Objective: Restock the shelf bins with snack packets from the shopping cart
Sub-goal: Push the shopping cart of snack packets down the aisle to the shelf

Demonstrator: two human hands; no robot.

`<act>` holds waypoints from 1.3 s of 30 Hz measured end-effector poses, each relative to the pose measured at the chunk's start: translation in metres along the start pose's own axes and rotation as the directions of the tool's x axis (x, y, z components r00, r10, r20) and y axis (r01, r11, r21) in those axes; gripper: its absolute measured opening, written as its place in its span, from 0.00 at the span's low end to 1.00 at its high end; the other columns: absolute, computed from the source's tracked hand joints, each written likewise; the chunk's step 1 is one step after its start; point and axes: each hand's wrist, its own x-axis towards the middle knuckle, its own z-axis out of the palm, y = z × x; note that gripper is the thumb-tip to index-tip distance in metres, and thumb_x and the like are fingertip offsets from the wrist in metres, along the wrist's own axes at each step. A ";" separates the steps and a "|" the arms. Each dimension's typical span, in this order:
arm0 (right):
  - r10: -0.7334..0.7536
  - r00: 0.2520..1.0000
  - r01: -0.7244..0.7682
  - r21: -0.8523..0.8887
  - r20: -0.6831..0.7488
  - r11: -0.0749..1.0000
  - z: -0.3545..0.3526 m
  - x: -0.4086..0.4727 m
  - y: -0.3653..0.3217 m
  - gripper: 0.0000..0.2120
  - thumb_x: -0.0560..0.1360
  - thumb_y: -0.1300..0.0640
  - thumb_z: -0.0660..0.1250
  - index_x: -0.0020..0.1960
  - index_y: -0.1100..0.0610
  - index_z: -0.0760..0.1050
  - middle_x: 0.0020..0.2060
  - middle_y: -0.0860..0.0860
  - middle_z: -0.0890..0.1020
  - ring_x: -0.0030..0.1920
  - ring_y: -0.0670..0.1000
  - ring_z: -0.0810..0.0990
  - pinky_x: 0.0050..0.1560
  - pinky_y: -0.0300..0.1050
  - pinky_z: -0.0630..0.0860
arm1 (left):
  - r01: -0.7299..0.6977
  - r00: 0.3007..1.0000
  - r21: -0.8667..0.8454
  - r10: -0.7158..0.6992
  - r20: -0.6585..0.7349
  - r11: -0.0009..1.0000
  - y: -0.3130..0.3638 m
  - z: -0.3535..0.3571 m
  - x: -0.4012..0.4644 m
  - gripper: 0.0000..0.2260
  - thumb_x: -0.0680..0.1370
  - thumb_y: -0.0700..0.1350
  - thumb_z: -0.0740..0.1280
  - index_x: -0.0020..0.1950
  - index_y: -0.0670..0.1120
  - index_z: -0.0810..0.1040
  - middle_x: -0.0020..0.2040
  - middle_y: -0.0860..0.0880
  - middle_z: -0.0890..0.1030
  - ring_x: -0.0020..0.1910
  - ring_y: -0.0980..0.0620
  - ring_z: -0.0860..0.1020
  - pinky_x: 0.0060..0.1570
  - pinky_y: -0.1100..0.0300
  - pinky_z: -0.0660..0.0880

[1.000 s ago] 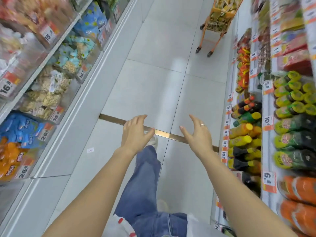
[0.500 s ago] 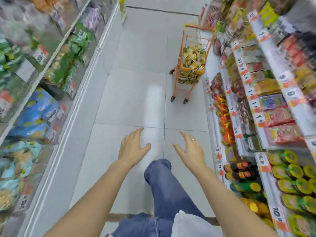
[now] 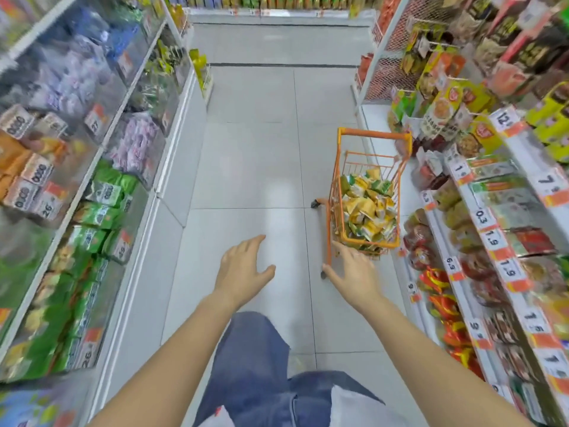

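Note:
An orange shopping cart [image 3: 374,137] stands ahead on the right side of the aisle, close to the right shelves. It holds several yellow and green snack packets [image 3: 366,208]. My left hand [image 3: 243,269] is stretched out over the floor with fingers spread, holding nothing. My right hand [image 3: 354,272] is also open and empty, just in front of the cart's near lower corner; I cannot tell whether it touches. Clear shelf bins [image 3: 101,208] with green, purple and orange packets line the left side.
Shelves [image 3: 492,235] with price tags, sauce packs and red packets line the right side. The grey tiled aisle floor [image 3: 261,155] runs forward between the two shelf rows to a cross aisle with more shelves at the far end. My blue jeans show below.
The view has advanced along the aisle and the cart is much nearer, now just beyond my right hand. Both hands stay open and stretched forward.

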 end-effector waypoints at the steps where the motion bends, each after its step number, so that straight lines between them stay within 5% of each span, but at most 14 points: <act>1: -0.003 1.000 0.003 0.001 0.011 1.000 0.000 0.035 -0.007 0.27 0.78 0.43 0.61 0.74 0.52 0.62 0.66 0.52 0.73 0.66 0.55 0.70 0.65 0.50 0.63 | 0.003 1.000 0.003 -0.003 0.014 1.000 -0.005 -0.007 0.034 0.30 0.77 0.54 0.65 0.76 0.49 0.60 0.71 0.49 0.68 0.69 0.47 0.66 0.71 0.55 0.59; 6: 0.042 0.998 -0.041 0.010 -0.035 0.999 0.001 0.213 -0.020 0.26 0.77 0.43 0.59 0.72 0.53 0.65 0.63 0.53 0.76 0.63 0.55 0.73 0.62 0.49 0.66 | -0.045 0.993 0.056 0.039 0.115 0.997 -0.038 -0.039 0.227 0.30 0.77 0.55 0.65 0.76 0.49 0.61 0.73 0.50 0.67 0.71 0.49 0.65 0.71 0.56 0.60; 14: 0.459 0.878 -0.429 0.204 -0.134 0.880 -0.050 0.403 -0.001 0.21 0.77 0.48 0.64 0.67 0.53 0.71 0.59 0.54 0.79 0.59 0.57 0.76 0.56 0.48 0.69 | -0.288 0.902 0.205 0.192 0.388 0.936 0.008 -0.093 0.524 0.30 0.77 0.56 0.65 0.75 0.47 0.62 0.70 0.48 0.71 0.69 0.48 0.68 0.68 0.55 0.62; 19: 0.713 0.689 -0.666 0.277 -0.130 0.693 -0.062 0.489 0.059 0.29 0.73 0.37 0.52 0.62 0.55 0.74 0.52 0.55 0.81 0.54 0.59 0.78 0.53 0.51 0.72 | -0.559 0.724 0.194 0.362 0.587 0.806 0.105 -0.069 0.685 0.37 0.68 0.64 0.57 0.73 0.47 0.65 0.67 0.48 0.74 0.66 0.47 0.71 0.64 0.57 0.64; 23: 0.832 0.549 -0.767 0.351 -0.075 0.538 -0.074 0.560 0.116 0.36 0.68 0.36 0.49 0.70 0.53 0.69 0.57 0.57 0.80 0.56 0.60 0.78 0.54 0.49 0.73 | -0.714 0.579 0.145 0.462 0.672 0.685 0.194 -0.024 0.796 0.40 0.66 0.65 0.54 0.74 0.47 0.64 0.66 0.49 0.75 0.66 0.47 0.71 0.63 0.58 0.65; 26: 0.888 0.417 -0.786 0.413 -0.196 0.460 -0.096 0.592 0.140 0.29 0.70 0.41 0.51 0.62 0.53 0.76 0.50 0.54 0.83 0.48 0.58 0.82 0.45 0.46 0.77 | -0.880 0.350 0.094 0.500 0.793 0.466 0.270 0.002 0.848 0.35 0.71 0.62 0.55 0.75 0.47 0.61 0.68 0.50 0.74 0.66 0.47 0.70 0.63 0.59 0.63; 29: 0.950 0.177 -0.859 0.432 -0.256 0.276 -0.109 0.608 0.143 0.23 0.69 0.44 0.56 0.52 0.54 0.81 0.35 0.53 0.83 0.33 0.56 0.82 0.31 0.43 0.77 | -0.984 0.085 -0.010 0.510 0.856 0.180 0.350 0.041 0.881 0.28 0.78 0.58 0.61 0.75 0.47 0.61 0.67 0.49 0.74 0.66 0.47 0.71 0.63 0.57 0.66; 31: 0.977 0.045 -0.874 0.466 -0.208 0.139 -0.110 0.609 0.138 0.22 0.69 0.43 0.57 0.52 0.54 0.80 0.34 0.53 0.82 0.32 0.56 0.82 0.31 0.44 0.77 | -0.994 -0.102 -0.110 0.470 0.877 -0.010 0.391 0.069 0.885 0.26 0.80 0.55 0.61 0.75 0.47 0.63 0.67 0.48 0.75 0.66 0.46 0.71 0.63 0.56 0.67; 35: 0.973 -0.203 -0.867 0.481 -0.108 -0.128 -0.099 0.620 0.133 0.17 0.65 0.44 0.66 0.48 0.53 0.81 0.34 0.52 0.81 0.32 0.54 0.81 0.28 0.39 0.74 | -0.876 -0.413 -0.293 0.283 0.866 -0.384 0.442 0.133 0.876 0.24 0.81 0.55 0.59 0.74 0.48 0.64 0.68 0.47 0.73 0.66 0.46 0.71 0.63 0.57 0.67; 39: 0.874 -0.456 -0.688 0.557 0.166 -0.465 -0.062 0.659 0.130 0.21 0.69 0.41 0.56 0.50 0.51 0.80 0.40 0.50 0.82 0.40 0.54 0.83 0.34 0.43 0.76 | -0.640 -0.634 -0.513 0.016 0.773 -0.572 0.453 0.186 0.850 0.23 0.80 0.55 0.61 0.72 0.47 0.67 0.69 0.46 0.72 0.68 0.46 0.69 0.65 0.56 0.65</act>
